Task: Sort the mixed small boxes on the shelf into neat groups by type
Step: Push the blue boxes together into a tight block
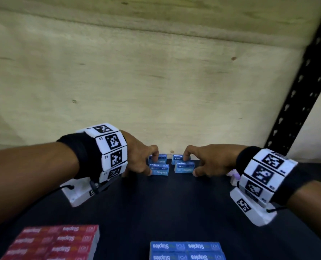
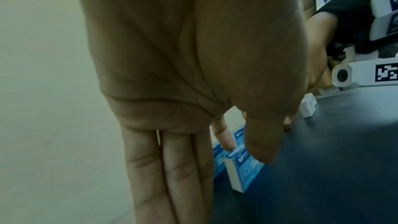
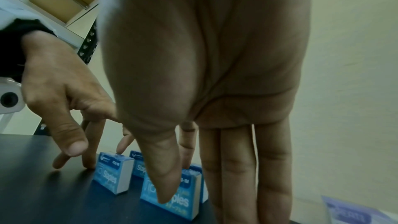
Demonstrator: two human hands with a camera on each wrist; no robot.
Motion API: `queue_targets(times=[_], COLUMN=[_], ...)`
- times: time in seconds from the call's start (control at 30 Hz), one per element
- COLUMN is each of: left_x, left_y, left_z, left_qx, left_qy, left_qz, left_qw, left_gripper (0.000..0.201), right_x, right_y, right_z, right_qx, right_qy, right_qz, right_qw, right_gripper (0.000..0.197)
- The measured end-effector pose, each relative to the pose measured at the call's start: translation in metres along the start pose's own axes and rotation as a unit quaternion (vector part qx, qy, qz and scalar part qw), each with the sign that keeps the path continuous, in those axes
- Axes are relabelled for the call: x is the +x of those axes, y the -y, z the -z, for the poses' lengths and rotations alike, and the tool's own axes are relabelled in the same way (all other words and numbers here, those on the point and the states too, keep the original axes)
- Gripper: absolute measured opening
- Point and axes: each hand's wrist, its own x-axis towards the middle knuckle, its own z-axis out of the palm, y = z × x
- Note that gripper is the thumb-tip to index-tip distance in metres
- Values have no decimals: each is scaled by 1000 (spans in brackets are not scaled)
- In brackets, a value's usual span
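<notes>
Four small blue staples boxes stand upright in two pairs at the back of the black shelf (image 1: 165, 203), against the plywood wall. My left hand (image 1: 152, 164) reaches the left pair: its index fingertip rests on top of the back box (image 1: 162, 157), and its thumb touches the left end of the front box (image 1: 159, 170). My right hand (image 1: 191, 166) mirrors this, with its index finger on the back right box (image 1: 177, 157) and its thumb at the front right box (image 1: 185, 168). In both wrist views the other fingers hang straight behind the boxes (image 2: 243, 171) (image 3: 176, 202).
A block of red staples boxes (image 1: 56, 243) lies at the front left. A group of larger blue staples boxes (image 1: 186, 250) lies at the front centre. A small white and purple box (image 1: 234, 177) sits behind my right wrist. A black perforated shelf post (image 1: 302, 87) rises at the right.
</notes>
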Motion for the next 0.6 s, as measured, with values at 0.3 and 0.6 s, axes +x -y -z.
queue_targets(times=[0.3, 0.6], left_x=[6, 4], left_y=[-3, -9], left_z=[6, 7], left_qx=[25, 129], left_qy=[1, -33], left_qz=[1, -18], left_qw=[1000, 991], left_gripper=[26, 26], right_x=[13, 17], right_y=[-1, 6], right_z=[3, 4], right_qx=[-19, -25], right_qy=[10, 5], right_qz=[-17, -17], right_qw=[1000, 1000], right_gripper=[29, 19])
